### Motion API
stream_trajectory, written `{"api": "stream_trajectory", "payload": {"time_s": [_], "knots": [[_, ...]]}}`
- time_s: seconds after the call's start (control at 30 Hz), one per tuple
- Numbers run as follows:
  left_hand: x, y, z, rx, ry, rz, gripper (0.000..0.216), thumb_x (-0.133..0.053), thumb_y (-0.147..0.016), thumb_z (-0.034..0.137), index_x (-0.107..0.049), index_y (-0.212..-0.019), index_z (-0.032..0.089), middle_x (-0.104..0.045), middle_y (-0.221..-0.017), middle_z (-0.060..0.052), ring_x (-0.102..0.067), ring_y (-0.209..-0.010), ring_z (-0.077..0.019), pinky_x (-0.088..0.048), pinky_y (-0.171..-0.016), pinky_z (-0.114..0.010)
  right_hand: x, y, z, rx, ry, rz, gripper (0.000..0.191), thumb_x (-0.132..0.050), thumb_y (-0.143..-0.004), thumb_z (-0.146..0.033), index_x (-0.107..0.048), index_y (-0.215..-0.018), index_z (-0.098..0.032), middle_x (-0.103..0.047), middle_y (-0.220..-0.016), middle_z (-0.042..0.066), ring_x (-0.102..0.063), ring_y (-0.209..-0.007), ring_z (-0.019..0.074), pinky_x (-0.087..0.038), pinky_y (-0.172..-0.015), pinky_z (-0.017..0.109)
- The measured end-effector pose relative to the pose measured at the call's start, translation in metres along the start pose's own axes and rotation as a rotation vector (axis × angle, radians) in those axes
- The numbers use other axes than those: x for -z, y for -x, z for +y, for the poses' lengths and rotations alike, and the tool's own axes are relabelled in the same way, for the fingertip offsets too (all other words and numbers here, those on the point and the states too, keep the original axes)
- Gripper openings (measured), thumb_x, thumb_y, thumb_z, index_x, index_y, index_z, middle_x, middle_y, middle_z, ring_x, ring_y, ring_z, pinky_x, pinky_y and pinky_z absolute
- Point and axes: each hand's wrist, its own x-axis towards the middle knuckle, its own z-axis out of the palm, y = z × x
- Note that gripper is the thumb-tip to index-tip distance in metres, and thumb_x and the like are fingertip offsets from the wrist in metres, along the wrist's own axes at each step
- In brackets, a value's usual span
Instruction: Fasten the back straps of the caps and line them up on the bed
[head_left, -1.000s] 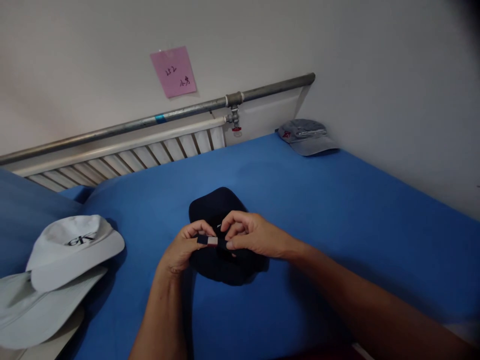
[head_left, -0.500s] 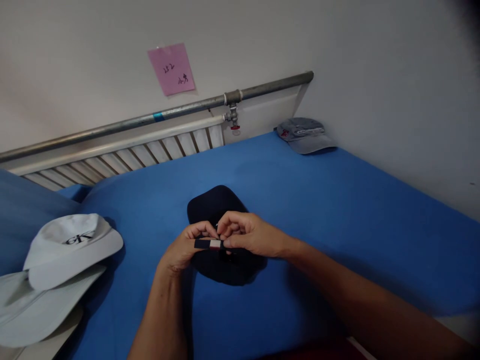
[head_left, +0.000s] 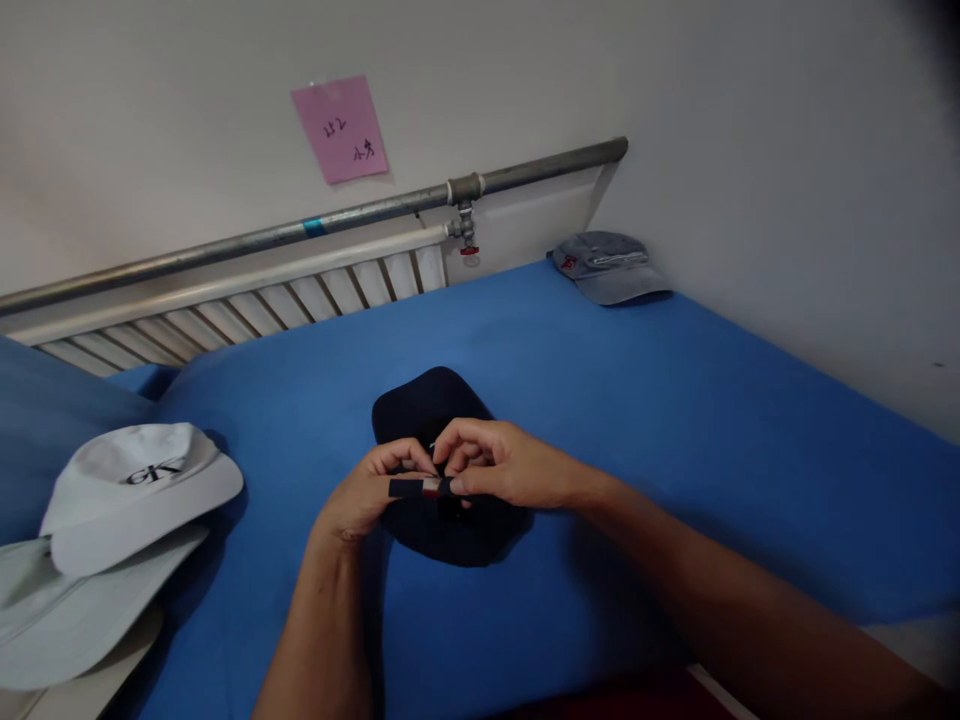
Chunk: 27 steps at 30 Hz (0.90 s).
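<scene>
A dark navy baseball cap (head_left: 457, 530) lies on the blue-covered surface in front of me, its brim pointing away. Across its back runs a dark strap (head_left: 406, 488) with a small white and red patch. My left hand (head_left: 379, 488) is closed on the strap's left part, thumb along it. My right hand (head_left: 495, 463) pinches the strap's other end between thumb and fingers. The two hands' fingertips almost meet over the cap. Fingers hide part of the strap and any fastening on it.
White and pale caps (head_left: 142, 495) are stacked at the left. A grey cap (head_left: 609, 268) lies in the far right corner by the wall. Behind the blue sheet (head_left: 600, 400) are a white radiator (head_left: 300, 300), a metal pipe (head_left: 375, 208) and a pink note (head_left: 340, 130).
My right fingertips have shifted slightly left along the strap, and less of the white patch shows. The view has moved a little; the caps around stay put.
</scene>
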Motion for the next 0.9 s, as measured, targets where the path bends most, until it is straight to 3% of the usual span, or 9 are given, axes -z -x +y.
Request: {"api": "stream_trajectory", "payload": {"time_s": [0.53,0.73,0.9], "knots": [[-0.0023,0.001,0.0025,-0.04,-0.006,0.007,0.017,-0.079,-0.065,0.02,-0.064,-0.072,0.016,-0.065,-0.069,0.002,-0.059,-0.063,-0.0087,-0.042,-0.061,-0.019,-0.0031,-0.0015,0.0018,0.025,-0.039,0.049,0.014,-0.065,-0.074,-0.017,-0.057,-0.086,-0.019,-0.061,-0.073,-0.003,-0.06,-0.067,0.0096,-0.045,-0.067,0.025],[-0.0027,0.0012,0.0048,-0.015,0.004,0.038,0.019,-0.081,-0.062,0.017,-0.064,-0.07,0.016,-0.061,-0.063,0.004,-0.054,-0.056,-0.0051,-0.038,-0.056,-0.016,-0.0005,-0.0007,-0.001,-0.044,0.01,0.039,0.023,-0.066,-0.07,-0.012,-0.057,-0.09,-0.019,-0.061,-0.072,-0.005,-0.056,-0.063,0.0077,-0.041,-0.062,0.022],[-0.0001,0.003,0.0056,-0.055,0.08,0.03,0.02,-0.071,-0.076,0.034,-0.063,-0.082,0.017,-0.066,-0.073,0.0,-0.06,-0.064,-0.0098,-0.042,-0.059,-0.019,0.0005,-0.0012,0.0005,-0.021,-0.028,0.05,0.018,-0.063,-0.071,-0.012,-0.056,-0.086,-0.02,-0.059,-0.07,-0.005,-0.058,-0.062,0.0088,-0.044,-0.064,0.024]]}}
